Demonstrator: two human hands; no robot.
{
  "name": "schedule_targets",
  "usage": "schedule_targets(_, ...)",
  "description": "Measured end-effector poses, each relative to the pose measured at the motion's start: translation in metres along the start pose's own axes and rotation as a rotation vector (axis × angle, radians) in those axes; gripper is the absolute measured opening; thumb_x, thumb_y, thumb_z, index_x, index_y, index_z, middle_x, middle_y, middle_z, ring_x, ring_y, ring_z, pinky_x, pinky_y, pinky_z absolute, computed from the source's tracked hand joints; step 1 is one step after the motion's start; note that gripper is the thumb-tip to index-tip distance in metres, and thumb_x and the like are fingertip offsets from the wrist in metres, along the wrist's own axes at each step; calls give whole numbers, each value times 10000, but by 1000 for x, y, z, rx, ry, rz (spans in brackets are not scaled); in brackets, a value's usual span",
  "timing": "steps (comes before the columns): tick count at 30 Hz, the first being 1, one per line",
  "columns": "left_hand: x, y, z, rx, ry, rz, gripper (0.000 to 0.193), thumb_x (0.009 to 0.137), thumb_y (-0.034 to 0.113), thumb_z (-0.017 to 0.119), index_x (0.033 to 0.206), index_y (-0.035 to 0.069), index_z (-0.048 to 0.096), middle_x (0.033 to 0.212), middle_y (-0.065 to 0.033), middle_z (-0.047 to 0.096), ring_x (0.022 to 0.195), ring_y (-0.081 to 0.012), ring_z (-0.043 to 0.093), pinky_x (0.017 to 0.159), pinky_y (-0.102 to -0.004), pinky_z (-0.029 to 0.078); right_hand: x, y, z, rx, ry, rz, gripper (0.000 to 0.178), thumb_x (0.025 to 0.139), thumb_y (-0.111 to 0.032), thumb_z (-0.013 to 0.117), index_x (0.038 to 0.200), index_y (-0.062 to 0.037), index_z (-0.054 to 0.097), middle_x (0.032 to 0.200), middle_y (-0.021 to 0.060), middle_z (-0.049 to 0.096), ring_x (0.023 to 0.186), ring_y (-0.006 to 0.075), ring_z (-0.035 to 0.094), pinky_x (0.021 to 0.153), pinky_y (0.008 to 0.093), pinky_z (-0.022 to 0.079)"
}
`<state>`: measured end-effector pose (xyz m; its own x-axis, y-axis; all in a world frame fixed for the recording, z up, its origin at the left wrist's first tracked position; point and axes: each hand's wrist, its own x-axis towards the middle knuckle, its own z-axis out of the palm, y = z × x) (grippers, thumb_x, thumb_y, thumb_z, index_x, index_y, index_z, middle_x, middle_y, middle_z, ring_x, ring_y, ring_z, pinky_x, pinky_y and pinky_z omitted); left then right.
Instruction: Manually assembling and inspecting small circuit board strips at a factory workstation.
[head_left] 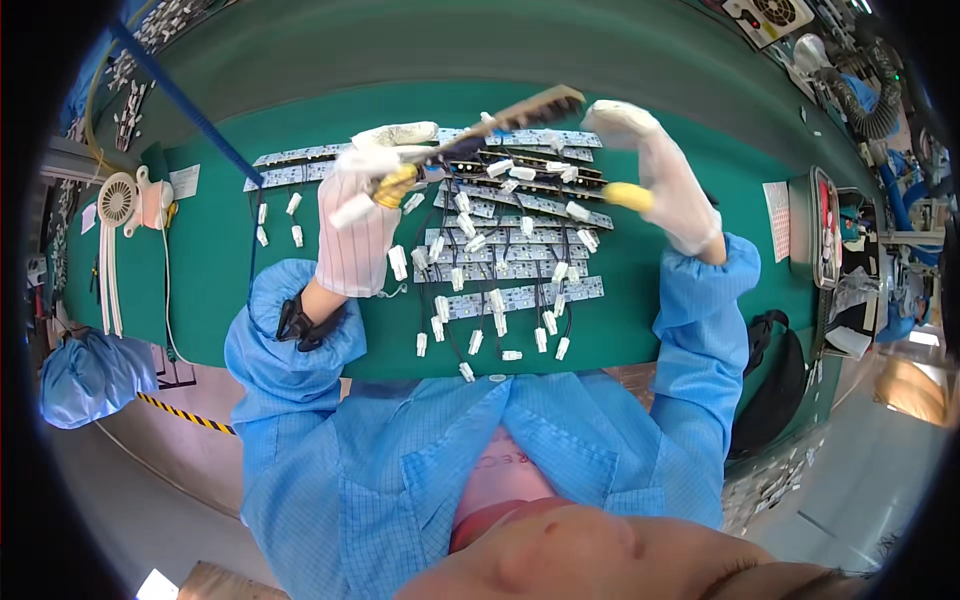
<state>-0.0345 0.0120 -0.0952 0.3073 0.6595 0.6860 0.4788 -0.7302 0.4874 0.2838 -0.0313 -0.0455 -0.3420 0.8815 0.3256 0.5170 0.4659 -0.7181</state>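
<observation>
My left hand (358,222), in a thin white striped glove with a yellow finger cot on the thumb, grips the near end of a narrow circuit board strip (535,108). The strip is tilted up edge-on above the work surface, its far end pointing right. White plug connectors hang by my left palm. My right hand (672,185), gloved the same way, is beyond the strip's far end with thumb and fingers spread, holding nothing. Beneath both hands lie several LED board strips (520,270) in rows, with black wires and white connectors (498,300) trailing toward me.
The strips lie on a green mat (230,330). At left are a small handheld fan (118,203) and a blue cord (190,105) crossing down. A metal tray (824,230) stands at right beside a printed sheet (777,222). A black bag (778,395) lies near my right elbow.
</observation>
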Motion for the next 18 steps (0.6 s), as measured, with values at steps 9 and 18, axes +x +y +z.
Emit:
schedule_targets(9,32,16,-14,32,40,179,752,623,536,707,1188,63,552,1145,-94,585,1064,-284,544,962,-396,381,-15,-38,34,694,336,394,219,919,-120,536,1087,20,536,661,58,588,490,66,523,450,164,396)
schedule_targets(18,4,20,-11,-826,-281,-462,594,707,297,753,1173,-4,539,1092,-100,618,934,-153,599,859,-282,460,-26,-29,32,654,372,403,314,901,-246,594,1083,2,532,685,29,551,443,33,461,392,151,341)
